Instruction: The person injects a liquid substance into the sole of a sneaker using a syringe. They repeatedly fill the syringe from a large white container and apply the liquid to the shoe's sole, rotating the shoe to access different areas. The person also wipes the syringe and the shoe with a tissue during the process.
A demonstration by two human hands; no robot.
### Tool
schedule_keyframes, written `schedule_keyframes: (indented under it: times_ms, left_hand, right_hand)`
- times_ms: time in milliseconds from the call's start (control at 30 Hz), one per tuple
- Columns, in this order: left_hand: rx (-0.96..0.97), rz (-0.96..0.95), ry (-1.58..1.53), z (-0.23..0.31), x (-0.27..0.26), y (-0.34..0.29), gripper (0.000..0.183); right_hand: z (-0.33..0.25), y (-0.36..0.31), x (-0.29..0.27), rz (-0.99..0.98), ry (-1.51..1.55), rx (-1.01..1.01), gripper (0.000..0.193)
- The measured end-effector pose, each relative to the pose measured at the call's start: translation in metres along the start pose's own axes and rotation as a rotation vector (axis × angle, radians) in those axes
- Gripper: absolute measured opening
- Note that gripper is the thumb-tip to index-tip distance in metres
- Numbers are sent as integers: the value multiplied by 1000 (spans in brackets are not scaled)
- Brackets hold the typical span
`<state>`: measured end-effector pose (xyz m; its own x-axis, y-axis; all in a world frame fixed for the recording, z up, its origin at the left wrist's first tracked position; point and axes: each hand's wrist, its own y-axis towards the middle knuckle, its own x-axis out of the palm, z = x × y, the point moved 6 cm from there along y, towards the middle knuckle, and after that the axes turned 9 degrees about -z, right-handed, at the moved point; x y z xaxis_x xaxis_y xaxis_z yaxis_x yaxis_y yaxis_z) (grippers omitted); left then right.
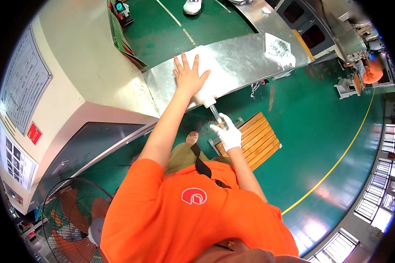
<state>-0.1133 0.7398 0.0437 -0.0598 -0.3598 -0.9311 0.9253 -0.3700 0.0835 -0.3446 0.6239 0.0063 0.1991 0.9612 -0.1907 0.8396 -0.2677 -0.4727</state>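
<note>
A: Hands first. How set?

B: Left hand [190, 80]: bare, fingers fanned wide, palm down on white flat piece [213, 81]. Right hand [229, 136]: white-gloved, fingers closed round lower part of slender rod [216, 114]. Clear or silvery; can't tell which.

A: And white flat piece, where on worktop [245, 55]?

B: Toward left end, lying across from far edge to near edge. Narrow white neck [209, 102] jutting out past near edge.

A: Rod against neck?

B: Upper end right at neck, in line with it. Can't tell if pushed inside or only butted up. Rod wholly beyond near edge, above green floor [307, 118].

A: Anything else close by?

B: Beige machine [118, 83] hard against left end of worktop. Pale speckled sheet [278, 47] toward right end, one corner close to near edge. Slatted wooden stand [252, 138] on floor below near edge, just beside right hand. Caged fan [77, 219] near machine, well apart from both hands.
</note>
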Motion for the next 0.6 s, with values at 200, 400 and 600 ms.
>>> schedule_keyframes:
  times_ms: [200, 400, 600]
  left_hand:
    - [52, 13, -17, 5, 4, -30, 78]
    - [144, 167, 12, 9, 6, -53, 72]
    - [42, 164, -28, 12, 1, -72, 73]
  right_hand:
    - [-5, 14, -17, -3, -283, 17, 40]
    - [-11, -13, -2, -294, 52, 201, 44]
    - [39, -23, -6, -342, 178, -15, 41]
